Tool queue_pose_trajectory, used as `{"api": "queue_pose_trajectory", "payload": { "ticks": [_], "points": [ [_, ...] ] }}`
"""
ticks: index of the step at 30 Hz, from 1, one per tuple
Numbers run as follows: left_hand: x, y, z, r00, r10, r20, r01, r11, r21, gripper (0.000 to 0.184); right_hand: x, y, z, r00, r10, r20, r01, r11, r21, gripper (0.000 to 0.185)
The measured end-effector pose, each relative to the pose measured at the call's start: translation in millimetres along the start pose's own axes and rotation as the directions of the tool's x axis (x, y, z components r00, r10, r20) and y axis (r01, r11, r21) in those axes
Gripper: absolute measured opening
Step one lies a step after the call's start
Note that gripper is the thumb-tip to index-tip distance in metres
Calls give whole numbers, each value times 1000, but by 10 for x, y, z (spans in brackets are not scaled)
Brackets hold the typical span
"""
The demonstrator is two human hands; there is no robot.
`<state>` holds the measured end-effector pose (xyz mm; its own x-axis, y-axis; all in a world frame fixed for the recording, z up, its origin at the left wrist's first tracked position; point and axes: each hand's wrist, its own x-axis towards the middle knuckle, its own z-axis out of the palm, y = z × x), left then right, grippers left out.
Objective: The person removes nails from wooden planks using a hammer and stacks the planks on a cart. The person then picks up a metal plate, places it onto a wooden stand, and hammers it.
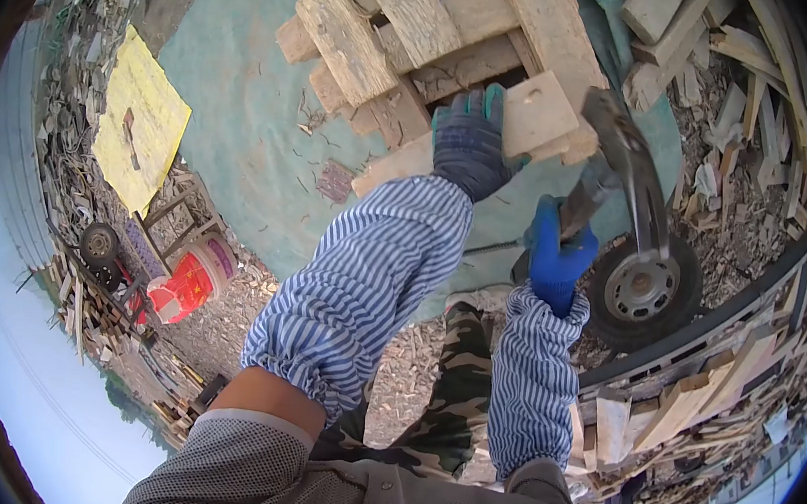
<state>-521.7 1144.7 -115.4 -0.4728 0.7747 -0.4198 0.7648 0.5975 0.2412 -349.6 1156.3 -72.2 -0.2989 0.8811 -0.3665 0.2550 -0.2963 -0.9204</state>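
My left hand (472, 142), in a dark glove with green fingertips, lies across a light wooden board (397, 166) at the near edge of a wooden pallet (474, 26). Its fingers reach over the board's far edge and its thumb is at the near side, gripping it. My right hand (560, 243), in a blue glove, is closed around the handle of a hammer (630, 167). The hammer's dark metal head has a long curved claw pointing down and right. It is raised to the right of the pallet, apart from the boards.
Green sheeting (231, 128) lies under the pallet. A wheel (645, 287) stands beside my right hand. On the left are a yellow sheet (139, 120) and a red bucket (188, 285). Scrap wood (699, 407) is piled on the right.
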Motion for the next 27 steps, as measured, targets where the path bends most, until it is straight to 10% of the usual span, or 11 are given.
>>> {"api": "queue_pose_trajectory", "payload": {
  "ticks": [4, 8, 12, 15, 20, 24, 27],
  "points": [
    [-16, 3, 40, 1000, 10, -19, -11, 1000, -23, 111, -85, 110, -126, 981, -193, -23, 194, 980, 50, 15],
    [10, 31, -103, 995, -16, 99, 27, 994, -110, 112, 425, 400, -4, 978, 185, 97, -111, 855, -506, 20],
    [3, 25, 26, 1000, -12, 14, 12, 1000, 7, 112, 227, 217, -74, 999, -6, -54, 3, 998, -60, 19],
    [8, 12, -2, 998, -8, 55, 9, 999, -32, 112, 184, 493, -10, 1000, -23, -17, 19, 980, -200, 15],
    [30, 25, -40, 997, -20, 79, 22, 1000, -22, 113, 387, 75, 19, 831, 527, 178, -533, 846, -16, 19],
    [-4, -11, 72, 1000, 5, 6, -5, 1000, 1, 112, 97, 97, -50, 958, 259, 125, -284, 917, 278, 20],
    [1, 13, 75, 1000, -15, 2, 15, 999, -36, 113, 539, 224, 67, 751, 624, 215, -607, 781, -145, 20]
  ]
}}
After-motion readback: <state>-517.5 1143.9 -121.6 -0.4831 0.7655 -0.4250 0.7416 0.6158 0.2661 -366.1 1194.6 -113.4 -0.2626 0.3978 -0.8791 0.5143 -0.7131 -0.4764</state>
